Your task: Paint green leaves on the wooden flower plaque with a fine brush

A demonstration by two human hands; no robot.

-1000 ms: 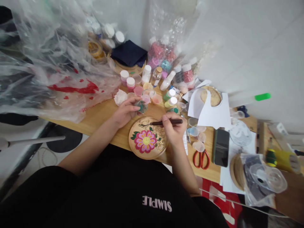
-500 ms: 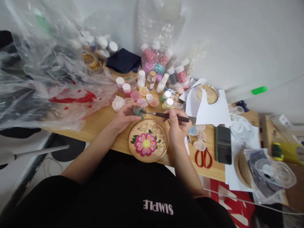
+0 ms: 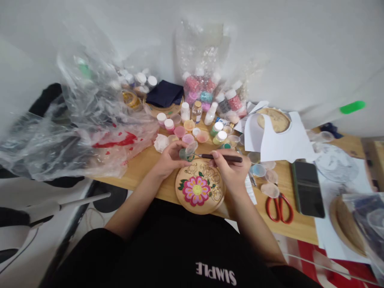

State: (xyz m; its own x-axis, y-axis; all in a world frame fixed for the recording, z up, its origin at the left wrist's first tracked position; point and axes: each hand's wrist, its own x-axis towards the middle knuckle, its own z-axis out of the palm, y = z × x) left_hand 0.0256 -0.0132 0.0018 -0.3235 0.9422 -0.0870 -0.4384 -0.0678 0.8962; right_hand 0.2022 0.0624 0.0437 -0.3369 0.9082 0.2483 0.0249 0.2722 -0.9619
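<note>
My left hand (image 3: 169, 161) is closed around a small clear plastic cup (image 3: 191, 149) with dark green stuff inside, tipped toward the right. In my right hand (image 3: 233, 172) is a slim tool with a dark handle (image 3: 229, 159) and a thin metal shaft, pinched like a pen. Its tip is at the cup's mouth; the exact shape of the tip is too small to tell. Just below both hands lies a round wooden board (image 3: 187, 207). On it are a pink and magenta flower (image 3: 196, 191) with a yellow centre, green leaves and gold outlines.
Behind the hands stand small jars (image 3: 169, 125), colour cups (image 3: 203, 137) and bottles (image 3: 185, 112). Orange-handled scissors (image 3: 279, 210) and a phone (image 3: 308, 188) lie at right, near white paper (image 3: 279, 138). Crumpled plastic bags (image 3: 90, 108) spread over the left side.
The whole view has shifted, so things appear farther right and lower. Both hands keep their hold, with the tool's tip still at the cup's mouth.
</note>
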